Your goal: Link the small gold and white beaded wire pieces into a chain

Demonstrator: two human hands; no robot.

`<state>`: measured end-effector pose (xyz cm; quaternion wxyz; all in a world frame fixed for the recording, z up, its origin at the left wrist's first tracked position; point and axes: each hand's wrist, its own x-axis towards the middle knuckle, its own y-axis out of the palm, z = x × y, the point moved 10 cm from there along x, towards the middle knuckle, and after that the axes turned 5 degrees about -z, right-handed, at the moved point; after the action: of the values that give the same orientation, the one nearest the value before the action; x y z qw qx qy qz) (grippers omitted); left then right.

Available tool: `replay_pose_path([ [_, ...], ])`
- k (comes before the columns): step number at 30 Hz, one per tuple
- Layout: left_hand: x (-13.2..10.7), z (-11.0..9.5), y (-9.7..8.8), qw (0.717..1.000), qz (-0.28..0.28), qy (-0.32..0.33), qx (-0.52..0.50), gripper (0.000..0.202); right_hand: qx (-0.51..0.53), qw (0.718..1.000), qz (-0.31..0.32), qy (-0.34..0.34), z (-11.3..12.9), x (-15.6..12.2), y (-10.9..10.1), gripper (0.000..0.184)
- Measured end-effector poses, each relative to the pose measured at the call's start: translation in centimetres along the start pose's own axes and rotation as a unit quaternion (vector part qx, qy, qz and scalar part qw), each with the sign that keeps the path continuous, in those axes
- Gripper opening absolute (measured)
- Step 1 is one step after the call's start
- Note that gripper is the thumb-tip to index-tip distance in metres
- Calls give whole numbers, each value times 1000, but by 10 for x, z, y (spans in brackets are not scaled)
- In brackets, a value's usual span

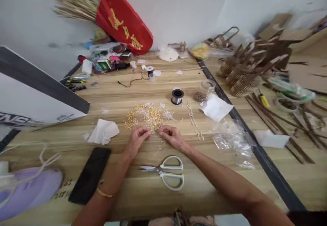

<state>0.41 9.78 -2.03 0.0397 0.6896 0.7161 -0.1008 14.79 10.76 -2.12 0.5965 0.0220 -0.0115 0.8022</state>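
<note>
A thin pale strand (154, 133) lies across the small gap between the two hands, at the near edge of a heap of gold and clear beads (148, 114) in the middle of the wooden table (204, 164). The left hand (138, 138) pinches its left end between thumb and forefinger, the grip narrow; the right hand (173, 138) pinches the right end the same way. The strand's details are too small to tell.

Just to the near side of the fingers lies a small, wiry beaded piece (160, 146), and nearer still scissors (158, 170) with pale handles, blades pointing left. A gold-toned bracelet (104, 194) circles the left wrist.

Right of the heap, well apart from the right hand, a beaded chain (194, 122) stretches out, with a spool of silvery wire (177, 97) beyond the heap. Farther right are a crumpled white sheet (217, 107), a clear jar (208, 85) and thin plastic bags (230, 137). To the left sit a folded white tissue (103, 131) and, nearer, a black phone (89, 175).

At the far left, a red bag (122, 21) with gold lettering leans by the wall, dried stalks (76, 2) sticking out; small woven baskets (240, 77) cluster at the far right.
</note>
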Motion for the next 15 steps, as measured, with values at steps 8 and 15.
replay_pose_path([
  [8,0,13,5,998,15,-36,-45,22,9,1000,-5,13,-1,-1,-1,26],
  [15,3,12,8,998,-12,-49,-47,32,14,1000,-4,20,-4,-1,-1,26],
])
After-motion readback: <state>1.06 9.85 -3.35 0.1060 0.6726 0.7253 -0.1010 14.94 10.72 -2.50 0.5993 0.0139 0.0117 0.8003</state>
